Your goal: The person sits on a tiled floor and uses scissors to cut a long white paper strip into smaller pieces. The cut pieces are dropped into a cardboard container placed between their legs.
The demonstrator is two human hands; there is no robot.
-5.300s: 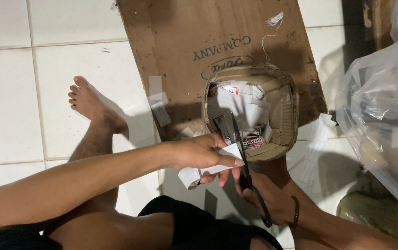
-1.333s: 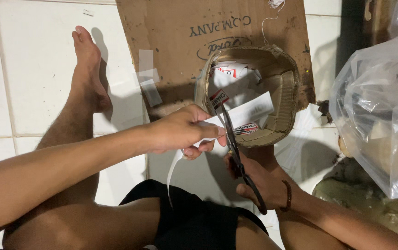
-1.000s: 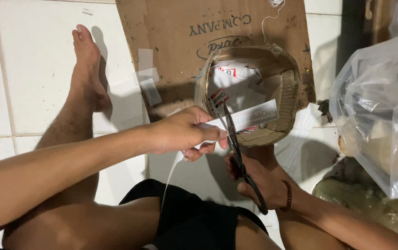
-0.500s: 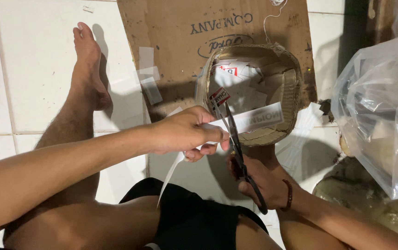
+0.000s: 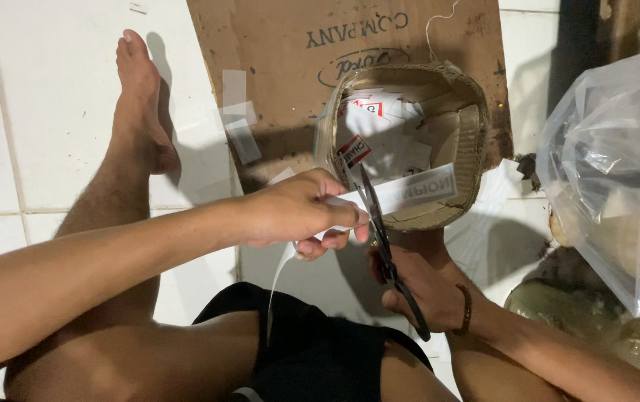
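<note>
Above a round, shallow basket of brown cardboard [image 5: 476, 141], a white paper strip with grey print [image 5: 409, 192] is held level by the left hand [image 5: 294, 212]. One end of the strip is pinched between that hand's thumb and fingers [image 5: 335, 240], while the free end reaches out over the basket's near rim. A narrow white sliver of paper [image 5: 279, 279] is seen hanging down from under the left hand toward the black shorts [image 5: 320, 350].

A pair of black-handled scissors [image 5: 379, 231] is gripped by the right hand [image 5: 424, 286], whose fingers are closed around the handles. The blades are pointed away from the body and are parted slightly, with the paper strip set between them just beside the left fingertips. A dark bracelet [image 5: 467, 309] is worn on the right wrist.

Many small white and red paper cuttings [image 5: 383, 138] are gathered inside the basket. The basket is set on a flat sheet of brown cardboard [image 5: 275, 67] laid on white floor tiles [image 5: 45, 112]. A bare foot [image 5: 138, 104] is rested on the tiles to the left, near a few loose pale strips [image 5: 238, 119]. A clear plastic bag [image 5: 618, 179] is placed at the right, well apart from the hands.
</note>
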